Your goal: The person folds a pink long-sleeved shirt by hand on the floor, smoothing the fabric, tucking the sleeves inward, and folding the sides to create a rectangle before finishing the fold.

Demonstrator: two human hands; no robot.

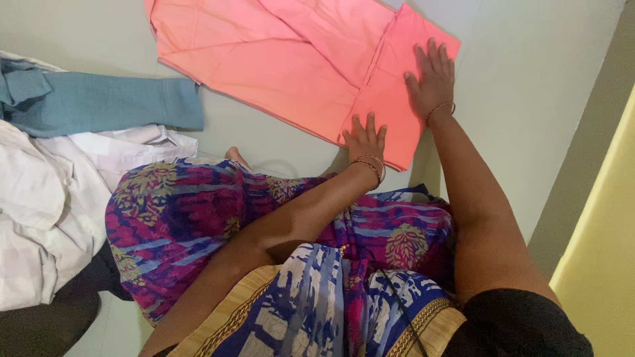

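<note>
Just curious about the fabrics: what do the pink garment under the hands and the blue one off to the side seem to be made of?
The pink garment looks like a thin, smooth woven cloth, perhaps cotton: matte, lying flat with crisp fold lines under the left hand and right hand. The blue garment seems thicker and coarser, with a faintly ribbed or textured surface; knit or heavy weave, hard to tell.

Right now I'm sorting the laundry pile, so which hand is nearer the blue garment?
Left. The left hand presses the pink cloth's near edge, closer to the blue garment; the right hand lies farther away.
</note>
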